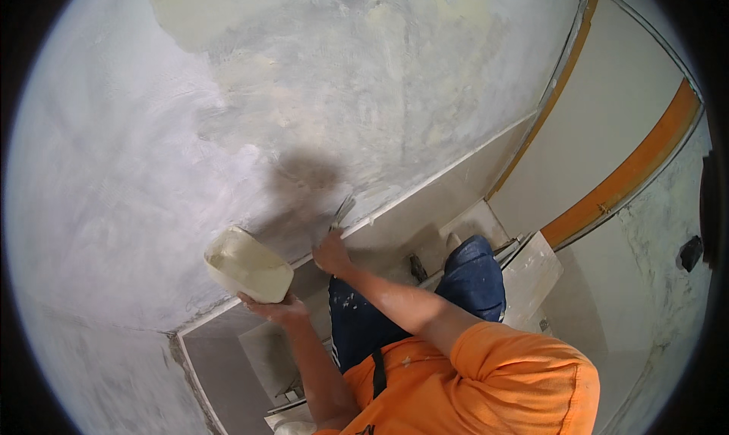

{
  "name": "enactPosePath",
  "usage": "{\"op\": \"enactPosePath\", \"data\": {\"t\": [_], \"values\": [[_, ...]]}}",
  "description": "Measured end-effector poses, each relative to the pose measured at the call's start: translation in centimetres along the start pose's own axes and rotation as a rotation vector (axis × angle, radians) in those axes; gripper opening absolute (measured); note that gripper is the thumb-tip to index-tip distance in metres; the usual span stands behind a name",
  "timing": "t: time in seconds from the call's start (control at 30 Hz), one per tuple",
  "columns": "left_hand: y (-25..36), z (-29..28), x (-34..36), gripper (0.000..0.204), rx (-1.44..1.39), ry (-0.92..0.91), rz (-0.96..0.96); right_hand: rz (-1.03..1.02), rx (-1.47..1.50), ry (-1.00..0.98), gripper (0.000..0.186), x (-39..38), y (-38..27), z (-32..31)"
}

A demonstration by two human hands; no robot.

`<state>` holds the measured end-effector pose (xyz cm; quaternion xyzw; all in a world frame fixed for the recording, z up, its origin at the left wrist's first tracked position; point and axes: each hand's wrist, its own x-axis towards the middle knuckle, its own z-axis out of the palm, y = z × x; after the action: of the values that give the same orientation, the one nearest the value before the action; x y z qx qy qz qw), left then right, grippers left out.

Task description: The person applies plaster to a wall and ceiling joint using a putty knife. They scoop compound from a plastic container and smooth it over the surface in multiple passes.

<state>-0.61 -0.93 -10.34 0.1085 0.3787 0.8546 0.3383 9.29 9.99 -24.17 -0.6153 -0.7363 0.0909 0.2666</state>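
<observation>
My left hand (277, 306) grips an oblong cream plastic container (247, 264) with pale material inside, tilted toward the camera. My right hand (331, 251) is closed on a metal putty knife (341, 213), whose blade is at the lower edge of the mottled grey-white plastered wall (304, 86), above a white trim strip. Whether the blade touches the wall I cannot tell. A dark shadow falls on the plaster near both hands.
An orange-edged white door (585, 108) is at the right. Below the trim lies a tiled recess (448, 192) with a dark object (418, 269) and pale boards (535, 272) beside my blue-clad knees (471, 275). A dark fitting (689, 253) sits on the far-right wall.
</observation>
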Motion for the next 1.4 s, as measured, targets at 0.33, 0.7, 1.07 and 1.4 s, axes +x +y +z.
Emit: {"op": "enactPosePath", "data": {"t": [0.33,0.7,1.07,1.4], "values": [[-0.9,-1.1,0.5,0.067,-0.130,0.038,-0.106,0.907,0.860,-0.047,0.039,-6.0,8.2,-8.3],[-0.5,-0.3,-0.1,0.072,-0.096,-0.020,-0.165,0.445,0.661,-0.174,0.050,-1.2,2.3,-9.9],[-0.2,-1.1,0.6,0.062,-0.127,0.015,-0.167,0.822,1.413,-0.279,0.006,-4.3,3.2,-13.5],[-0.6,-2.6,1.9,0.068,-0.127,-0.007,-0.189,0.582,1.459,-0.414,0.017,-1.3,-7.7,-19.1]]}}
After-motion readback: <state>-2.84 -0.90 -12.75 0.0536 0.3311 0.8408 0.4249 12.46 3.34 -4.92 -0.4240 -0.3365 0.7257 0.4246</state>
